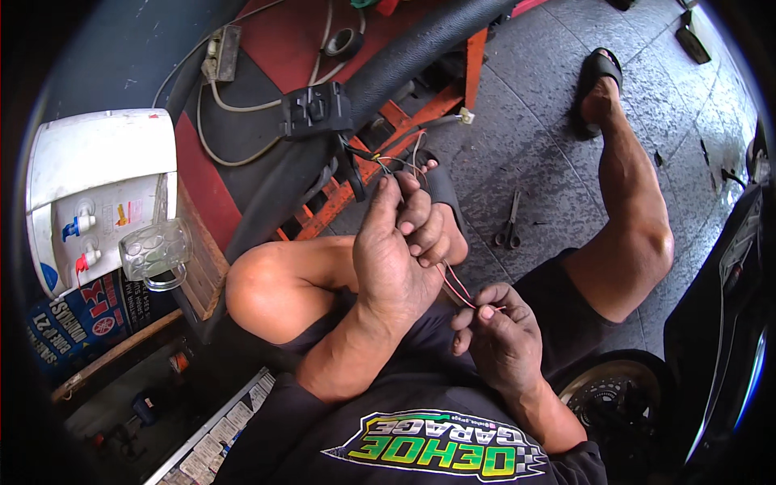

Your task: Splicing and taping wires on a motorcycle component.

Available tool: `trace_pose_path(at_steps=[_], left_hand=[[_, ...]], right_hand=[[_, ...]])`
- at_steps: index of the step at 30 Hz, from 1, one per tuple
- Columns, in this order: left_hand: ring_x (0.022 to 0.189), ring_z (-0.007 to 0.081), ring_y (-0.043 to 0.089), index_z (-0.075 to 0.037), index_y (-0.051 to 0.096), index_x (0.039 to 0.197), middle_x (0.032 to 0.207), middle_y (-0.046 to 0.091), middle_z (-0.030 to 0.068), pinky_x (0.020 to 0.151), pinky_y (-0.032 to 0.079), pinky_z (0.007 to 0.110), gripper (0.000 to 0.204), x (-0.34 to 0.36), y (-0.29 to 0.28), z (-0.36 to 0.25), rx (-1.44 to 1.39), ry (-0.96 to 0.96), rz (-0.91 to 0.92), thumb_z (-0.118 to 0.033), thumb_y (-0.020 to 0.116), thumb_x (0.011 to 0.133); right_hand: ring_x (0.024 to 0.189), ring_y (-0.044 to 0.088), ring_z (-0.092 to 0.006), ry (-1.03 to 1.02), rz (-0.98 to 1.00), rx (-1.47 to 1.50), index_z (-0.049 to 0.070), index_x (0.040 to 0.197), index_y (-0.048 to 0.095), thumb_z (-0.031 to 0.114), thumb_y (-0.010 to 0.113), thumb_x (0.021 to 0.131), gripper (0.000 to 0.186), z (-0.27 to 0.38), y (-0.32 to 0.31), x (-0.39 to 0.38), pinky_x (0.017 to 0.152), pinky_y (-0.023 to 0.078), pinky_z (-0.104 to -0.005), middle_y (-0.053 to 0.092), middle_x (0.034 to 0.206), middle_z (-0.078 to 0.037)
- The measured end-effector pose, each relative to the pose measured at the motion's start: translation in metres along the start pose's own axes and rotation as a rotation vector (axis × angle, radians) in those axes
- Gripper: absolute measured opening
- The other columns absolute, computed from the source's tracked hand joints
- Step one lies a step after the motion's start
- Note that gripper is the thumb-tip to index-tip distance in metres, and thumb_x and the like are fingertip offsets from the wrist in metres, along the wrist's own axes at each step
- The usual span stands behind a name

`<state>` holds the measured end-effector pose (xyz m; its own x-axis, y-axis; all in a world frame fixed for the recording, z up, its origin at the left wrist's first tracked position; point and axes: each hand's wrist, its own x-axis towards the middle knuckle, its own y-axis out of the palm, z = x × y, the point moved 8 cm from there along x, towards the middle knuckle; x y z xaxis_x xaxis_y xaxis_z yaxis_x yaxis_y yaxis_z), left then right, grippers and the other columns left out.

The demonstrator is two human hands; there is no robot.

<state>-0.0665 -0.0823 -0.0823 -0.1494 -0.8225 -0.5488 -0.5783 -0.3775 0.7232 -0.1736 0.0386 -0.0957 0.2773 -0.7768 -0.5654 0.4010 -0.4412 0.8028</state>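
Both hands are busy with a bundle of thin red wires (pixel 453 284) at the centre of the frame. The left hand (pixel 396 259) is closed around the upper stretch of the wires, fingers curled and pressed together just below where the strands fan out. The right hand (pixel 501 335) sits lower and to the right, and the loose lower ends are pinched between its thumb and forefinger; the other fingers are folded in.

So the wires' long axis runs diagonally, from the upper centre down toward the lower right. Up top they lead into a black switch housing (pixel 315 109) clamped on a black handlebar (pixel 420 48), which crosses the upper middle of the frame. The left hand is the nearer one to that housing, the right is nearer the free ends. How many strands are actually held can't be made out, probably two or three, since they're too thin at this size.

A pair of scissors (pixel 509 222) is lying on the grey floor (pixel 550 121) right of centre, well apart from both hands. A white water dispenser (pixel 97 194) with a glass mug (pixel 158 250) beside it is seen at the left edge.
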Motion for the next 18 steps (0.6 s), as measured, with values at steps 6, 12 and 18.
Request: trace_pose_path(at_steps=[6, 12, 18], left_hand=[[0.046, 0.0056, 0.021, -0.012, 0.052, 0.097, 0.061, 0.029, -0.0068, 0.042, 0.021, 0.022, 0.029, 0.003, -0.004, -0.002, 0.09, 0.064, -0.097, -0.036, 0.04, 0.107], [0.046, 0.0051, 0.021, -0.012, 0.052, 0.097, 0.061, 0.029, -0.0065, 0.041, 0.021, 0.022, 0.028, 0.007, -0.006, -0.003, 0.141, 0.101, -0.103, -0.034, 0.04, 0.107], [0.046, 0.0045, 0.021, -0.011, 0.052, 0.096, 0.061, 0.029, -0.0069, 0.04, 0.021, 0.022, 0.027, 0.008, -0.006, -0.002, 0.141, 0.107, -0.105, -0.033, 0.04, 0.107]], right_hand=[[0.075, 0.07, -0.0247, -0.092, -0.049, -0.096, -0.004, 0.106, 0.062, 0.005, 0.062, 0.094, 0.014, 0.004, -0.011, -0.012, 0.071, 0.059, -0.0357, 0.07, 0.095, -0.021], [0.09, 0.069, -0.0289, -0.036, 0.145, 0.087, -0.006, 0.114, 0.064, 0.011, 0.061, 0.095, 0.026, -0.005, -0.021, -0.023, 0.08, 0.059, -0.0403, 0.068, 0.106, -0.023], [0.106, 0.065, -0.0392, 0.028, 0.244, 0.327, -0.011, 0.122, 0.059, 0.044, 0.039, 0.1, 0.063, -0.011, -0.021, -0.028, 0.097, 0.05, -0.0502, 0.064, 0.119, -0.029]])
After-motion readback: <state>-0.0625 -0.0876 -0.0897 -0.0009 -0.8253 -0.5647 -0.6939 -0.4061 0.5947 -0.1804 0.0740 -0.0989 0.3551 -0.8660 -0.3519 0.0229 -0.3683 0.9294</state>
